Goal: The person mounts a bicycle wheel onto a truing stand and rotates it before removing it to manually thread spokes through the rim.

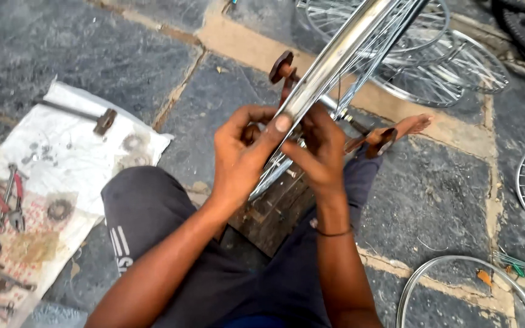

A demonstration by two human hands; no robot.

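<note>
Sitting on a stone floor (153,54), a person holds a shiny bicycle wheel rim (335,58) slanting from centre up to the far right, over a dark wooden block (271,212) between the legs. Left hand (244,152) and right hand (317,149) both have fingers pinched closed on the rim's near end. White cloth (86,152) at left carries a hammer (83,114) and pliers (14,194); spare wheels (451,67) lie far right.

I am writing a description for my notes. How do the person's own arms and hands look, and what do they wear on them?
Both forearms are bare, with no sleeves in view and no gloves. The left hand wears nothing. The right hand has a thin dark band around the wrist. I can see no rings or watch.
</note>
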